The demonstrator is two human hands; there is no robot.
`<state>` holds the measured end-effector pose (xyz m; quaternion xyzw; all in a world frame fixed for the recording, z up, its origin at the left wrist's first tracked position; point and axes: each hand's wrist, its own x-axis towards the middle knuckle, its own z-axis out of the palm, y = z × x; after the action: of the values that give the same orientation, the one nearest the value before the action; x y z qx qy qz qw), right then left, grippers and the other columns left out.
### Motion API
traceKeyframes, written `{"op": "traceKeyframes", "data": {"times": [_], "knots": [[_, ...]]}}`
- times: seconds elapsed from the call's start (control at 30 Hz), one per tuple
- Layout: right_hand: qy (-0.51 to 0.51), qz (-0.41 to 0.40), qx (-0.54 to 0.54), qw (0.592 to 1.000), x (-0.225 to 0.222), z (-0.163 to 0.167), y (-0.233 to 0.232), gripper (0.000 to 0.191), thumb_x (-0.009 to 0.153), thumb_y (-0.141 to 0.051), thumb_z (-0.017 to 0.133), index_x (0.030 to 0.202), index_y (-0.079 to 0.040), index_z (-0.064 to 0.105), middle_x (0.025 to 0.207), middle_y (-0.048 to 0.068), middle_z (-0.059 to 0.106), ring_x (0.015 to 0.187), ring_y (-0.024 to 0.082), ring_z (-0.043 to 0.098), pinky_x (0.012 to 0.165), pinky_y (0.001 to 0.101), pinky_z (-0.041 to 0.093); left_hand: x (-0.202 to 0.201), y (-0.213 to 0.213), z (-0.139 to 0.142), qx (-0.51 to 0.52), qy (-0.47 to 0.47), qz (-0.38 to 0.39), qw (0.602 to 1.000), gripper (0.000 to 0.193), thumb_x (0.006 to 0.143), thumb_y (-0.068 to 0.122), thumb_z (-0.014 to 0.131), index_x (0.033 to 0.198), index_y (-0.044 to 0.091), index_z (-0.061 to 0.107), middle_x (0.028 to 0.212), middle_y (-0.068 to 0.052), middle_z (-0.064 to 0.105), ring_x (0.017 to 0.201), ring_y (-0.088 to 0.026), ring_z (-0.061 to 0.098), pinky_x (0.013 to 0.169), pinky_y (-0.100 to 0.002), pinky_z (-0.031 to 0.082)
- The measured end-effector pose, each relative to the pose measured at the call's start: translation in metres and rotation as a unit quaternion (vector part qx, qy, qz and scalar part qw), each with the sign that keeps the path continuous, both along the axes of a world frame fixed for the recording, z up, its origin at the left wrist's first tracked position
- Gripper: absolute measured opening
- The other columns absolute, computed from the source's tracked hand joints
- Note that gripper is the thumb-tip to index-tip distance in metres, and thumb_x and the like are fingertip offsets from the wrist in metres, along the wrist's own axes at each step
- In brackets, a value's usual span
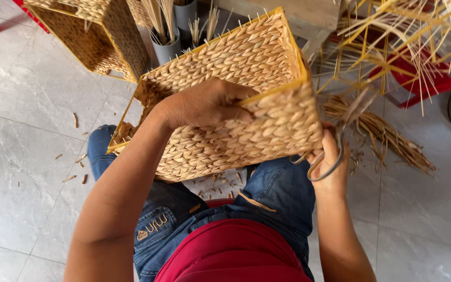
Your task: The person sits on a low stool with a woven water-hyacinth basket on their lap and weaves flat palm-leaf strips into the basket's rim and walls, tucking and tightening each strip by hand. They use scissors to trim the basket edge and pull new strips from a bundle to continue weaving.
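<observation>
A rectangular woven straw basket [236,68] with a yellow metal frame rests tilted on my lap. My left hand [204,104] lies across its upper side, fingers curled over the yellow frame edge, gripping it. At the basket's lower right corner my right hand [330,162] holds metal scissors [340,133], the blades pointing up along the basket's side. My knees in blue jeans are under the basket.
A second woven basket [95,36] stands at top left. Grey cups with straw sticks [168,36] are behind it. Bare yellow frames with loose straws [392,42] and a bundle of fibre [387,136] lie at right. Cut scraps [76,156] litter the grey tile floor.
</observation>
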<state>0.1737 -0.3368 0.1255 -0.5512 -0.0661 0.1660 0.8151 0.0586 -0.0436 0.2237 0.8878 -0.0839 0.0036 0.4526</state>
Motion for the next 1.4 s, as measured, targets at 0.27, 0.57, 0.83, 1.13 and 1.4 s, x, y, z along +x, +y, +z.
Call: {"op": "traceKeyframes", "data": {"times": [0.27, 0.57, 0.83, 1.13, 1.4], "knots": [[-0.091, 0.063, -0.135, 0.985, -0.019, -0.028, -0.055, 0.026, 0.099, -0.021, 0.063, 0.119, -0.004, 0.061, 0.088, 0.005, 0.070, 0.067, 0.013, 0.065, 0.059, 0.0262, 0.056, 0.019, -0.048, -0.018, -0.171, -0.011, -0.111, 0.979, 0.045, 0.096, 0.026, 0.072, 0.138, 0.011, 0.065, 0.118, -0.004, 0.079, 0.106, -0.011, 0.073, 0.096, -0.029, 0.057], [-0.657, -0.064, -0.422, 0.621, 0.019, 0.018, -0.118, 0.065, 0.078, -0.040, 0.095, 0.130, -0.011, 0.068, 0.102, 0.010, 0.052, 0.091, 0.026, 0.057, 0.072, 0.0384, 0.049, 0.034, -0.065, -0.026, -0.165, 0.045, -0.095, 0.981, 0.041, 0.097, 0.025, 0.069, 0.136, 0.014, 0.067, 0.112, -0.001, 0.079, 0.100, -0.009, 0.073, 0.091, -0.028, 0.058], [-0.767, -0.052, -0.460, 0.444, 0.050, 0.068, -0.099, 0.056, 0.086, -0.045, 0.093, 0.133, -0.023, 0.074, 0.097, 0.001, 0.049, 0.082, 0.021, 0.057, 0.071, 0.0366, 0.050, 0.037, -0.066, -0.026, -0.150, 0.045, -0.087, 0.984, 0.039, 0.098, 0.026, 0.069, 0.135, 0.015, 0.068, 0.105, 0.000, 0.079, 0.092, -0.009, 0.071, 0.085, -0.027, 0.058], [-0.766, -0.052, -0.465, 0.440, 0.046, 0.073, -0.093, 0.050, 0.086, -0.014, 0.095, 0.131, -0.025, 0.077, 0.082, -0.002, 0.047, 0.072, 0.016, 0.053, 0.062, 0.0331, 0.046, 0.036, -0.066, -0.031, -0.149, 0.035, -0.102, 0.983, 0.038, 0.099, 0.026, 0.068, 0.135, 0.013, 0.069, 0.106, -0.001, 0.079, 0.093, -0.010, 0.070, 0.087, -0.028, 0.058], [-0.793, -0.096, -0.477, 0.367, 0.042, 0.086, -0.092, 0.051, 0.084, -0.009, 0.093, 0.129, -0.029, 0.078, 0.080, -0.004, 0.047, 0.072, 0.015, 0.051, 0.059, 0.0298, 0.045, 0.038, -0.068, -0.033, -0.178, 0.037, -0.088, 0.979, 0.041, 0.097, 0.025, 0.069, 0.136, 0.013, 0.065, 0.118, -0.001, 0.077, 0.106, -0.010, 0.071, 0.096, -0.029, 0.057]]}}
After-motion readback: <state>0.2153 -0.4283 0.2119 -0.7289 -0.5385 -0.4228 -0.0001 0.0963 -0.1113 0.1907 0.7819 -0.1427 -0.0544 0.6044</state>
